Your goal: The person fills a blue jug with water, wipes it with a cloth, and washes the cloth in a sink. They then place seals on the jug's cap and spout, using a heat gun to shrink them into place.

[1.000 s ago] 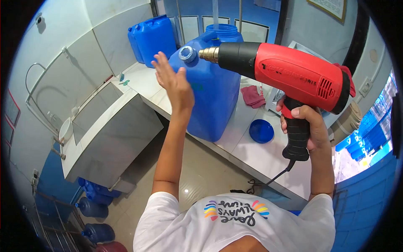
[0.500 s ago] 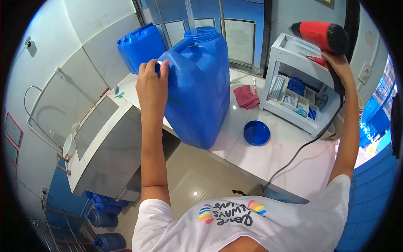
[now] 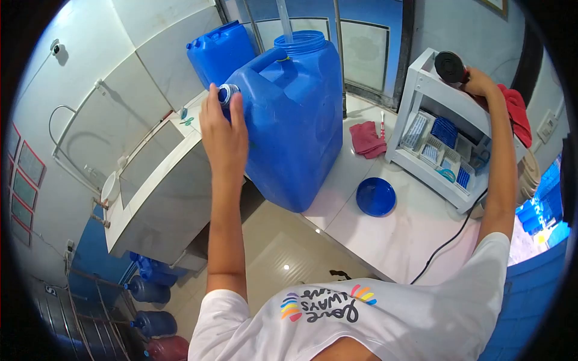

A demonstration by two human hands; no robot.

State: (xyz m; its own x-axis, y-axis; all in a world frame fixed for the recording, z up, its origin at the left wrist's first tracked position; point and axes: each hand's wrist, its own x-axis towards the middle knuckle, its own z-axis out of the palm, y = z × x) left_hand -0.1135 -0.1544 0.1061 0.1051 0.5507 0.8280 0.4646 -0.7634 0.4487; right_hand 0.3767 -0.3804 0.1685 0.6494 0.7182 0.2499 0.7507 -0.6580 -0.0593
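Note:
A large blue jerrycan (image 3: 289, 126) stands upright at the counter's edge, its wide threaded mouth open at the top. A clear pipe (image 3: 285, 21) comes down into that mouth. My left hand (image 3: 226, 132) has its thumb and fingers closed around the small blue spout end (image 3: 227, 94) with a whitish ring, on the can's upper corner. Over the top of the white shelf unit (image 3: 421, 72), my right hand (image 3: 480, 83) grips the heat gun (image 3: 450, 67), whose black round end faces me. My wrist and fingers hide most of its red body.
A second blue jerrycan (image 3: 221, 54) is behind. On the counter (image 3: 337, 240) lie a blue round lid (image 3: 376, 197), a pink cloth (image 3: 368, 140) and a brush (image 3: 382, 125). A black cord (image 3: 442, 253) trails over the counter. Round water bottles (image 3: 150, 289) stand lower left.
My right hand has brought the heat gun down and inward to the shelf unit's top, turning it. My left hand stays at the spout, its fingers spread slightly wider. The view has shifted.

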